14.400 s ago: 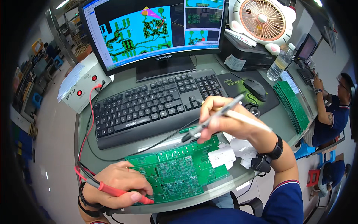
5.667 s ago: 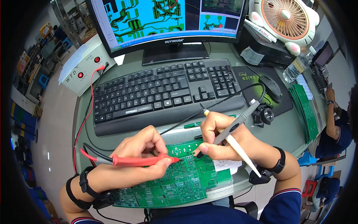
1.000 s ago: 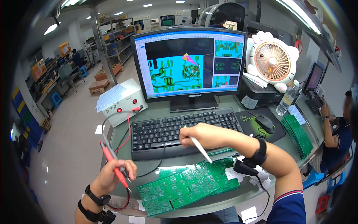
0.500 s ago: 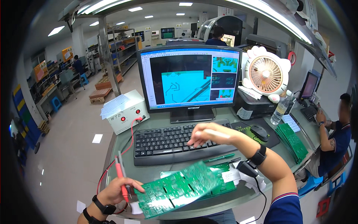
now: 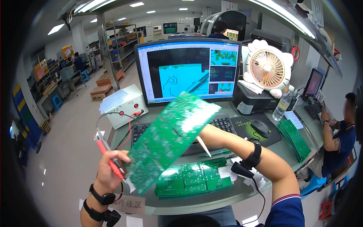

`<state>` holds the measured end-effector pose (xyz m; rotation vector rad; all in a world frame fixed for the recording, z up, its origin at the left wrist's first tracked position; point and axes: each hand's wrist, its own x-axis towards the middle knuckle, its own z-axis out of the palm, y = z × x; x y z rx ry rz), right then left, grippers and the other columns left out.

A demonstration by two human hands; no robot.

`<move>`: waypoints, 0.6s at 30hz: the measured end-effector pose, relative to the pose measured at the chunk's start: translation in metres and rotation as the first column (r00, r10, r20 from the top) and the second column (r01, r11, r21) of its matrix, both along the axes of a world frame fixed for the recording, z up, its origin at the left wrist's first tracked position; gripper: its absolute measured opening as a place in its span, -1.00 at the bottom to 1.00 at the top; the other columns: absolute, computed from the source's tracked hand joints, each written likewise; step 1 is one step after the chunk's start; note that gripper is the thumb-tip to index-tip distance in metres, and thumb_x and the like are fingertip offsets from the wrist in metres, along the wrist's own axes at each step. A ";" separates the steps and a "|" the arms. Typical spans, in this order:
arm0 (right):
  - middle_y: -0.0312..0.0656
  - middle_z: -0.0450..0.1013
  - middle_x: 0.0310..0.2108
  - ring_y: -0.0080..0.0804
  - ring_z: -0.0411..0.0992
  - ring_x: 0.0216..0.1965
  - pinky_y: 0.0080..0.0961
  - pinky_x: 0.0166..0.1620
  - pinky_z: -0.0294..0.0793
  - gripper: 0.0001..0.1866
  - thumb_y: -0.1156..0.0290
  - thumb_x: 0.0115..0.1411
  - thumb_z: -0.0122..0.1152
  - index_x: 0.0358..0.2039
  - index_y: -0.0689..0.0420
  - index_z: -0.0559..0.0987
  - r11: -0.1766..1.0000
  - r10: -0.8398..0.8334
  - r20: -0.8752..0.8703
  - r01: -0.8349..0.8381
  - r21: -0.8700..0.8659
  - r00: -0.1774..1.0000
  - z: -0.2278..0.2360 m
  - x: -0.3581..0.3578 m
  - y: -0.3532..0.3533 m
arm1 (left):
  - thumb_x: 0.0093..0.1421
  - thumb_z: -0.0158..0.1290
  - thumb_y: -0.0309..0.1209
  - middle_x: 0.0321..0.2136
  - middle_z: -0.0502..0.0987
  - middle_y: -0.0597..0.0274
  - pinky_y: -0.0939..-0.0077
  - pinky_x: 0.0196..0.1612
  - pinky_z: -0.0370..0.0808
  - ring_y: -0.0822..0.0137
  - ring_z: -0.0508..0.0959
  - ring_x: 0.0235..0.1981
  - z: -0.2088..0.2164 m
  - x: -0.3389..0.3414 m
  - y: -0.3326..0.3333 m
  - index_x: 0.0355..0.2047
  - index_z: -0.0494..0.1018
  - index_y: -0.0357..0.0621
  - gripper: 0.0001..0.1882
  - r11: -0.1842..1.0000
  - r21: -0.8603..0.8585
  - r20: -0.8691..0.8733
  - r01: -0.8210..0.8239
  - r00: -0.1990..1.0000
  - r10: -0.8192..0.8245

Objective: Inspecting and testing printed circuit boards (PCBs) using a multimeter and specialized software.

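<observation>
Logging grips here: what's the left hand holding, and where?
The left hand holds a flat green circuit board at its leftmost corner, plus a slim red probe and a grey probe around their bodies.

The person wears a navy short sleeve (image 5: 285,213) on the right arm, nearer the body than the keyboard (image 5: 223,124) and off to its right, with thin red and white stripes edging the hem. Closer to the keyboard's right end, a black strap (image 5: 255,153) circles the right forearm, carrying a blocky black module (image 5: 242,169) with a thin black cable (image 5: 259,190). Left of the keyboard and nearer the body, below the left hand (image 5: 108,170), sit two black bands (image 5: 97,193): one bears a flat, watch-like case (image 5: 109,198), the other a bulkier black box (image 5: 112,218). Grey-blue trousers (image 5: 225,215) show on the keyboard's near side.
</observation>
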<state>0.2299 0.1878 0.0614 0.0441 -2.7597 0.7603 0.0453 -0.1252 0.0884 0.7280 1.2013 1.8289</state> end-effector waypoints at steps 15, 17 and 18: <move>-0.14 0.55 -0.24 -0.43 0.52 -0.21 -0.44 -0.11 0.48 -0.75 0.25 0.35 -0.03 -0.21 0.18 0.45 0.891 0.014 0.188 0.073 -0.447 0.982 0.012 0.013 0.015 | 0.16 -0.19 -0.31 -0.37 0.55 -0.15 0.36 -0.10 0.41 0.13 0.51 -0.27 -0.009 -0.021 -0.036 -0.50 0.54 -0.50 -0.56 0.960 -0.247 -0.182 0.132 0.967 -0.180; -0.19 0.53 -0.27 -0.55 0.49 -0.24 -0.53 -0.13 0.47 -0.73 0.25 0.35 -0.01 -0.23 0.25 0.44 0.780 0.070 0.143 0.035 -0.625 0.987 0.020 0.032 0.010 | 0.16 -0.19 -0.31 -0.36 0.55 -0.13 0.36 -0.07 0.40 0.14 0.51 -0.26 -0.009 -0.015 -0.023 -0.49 0.54 -0.49 -0.56 0.949 -0.267 -0.193 0.170 0.955 -0.225; -0.23 0.52 -0.28 -0.54 0.48 -0.24 -0.54 -0.13 0.46 -0.74 0.25 0.32 0.07 -0.22 0.23 0.45 0.732 0.106 0.169 0.038 -0.680 0.980 0.021 0.040 0.004 | 0.16 -0.20 -0.32 -0.35 0.55 -0.12 0.36 -0.05 0.38 0.15 0.51 -0.25 -0.011 -0.014 -0.017 -0.48 0.55 -0.49 -0.57 0.935 -0.290 -0.208 0.203 0.940 -0.269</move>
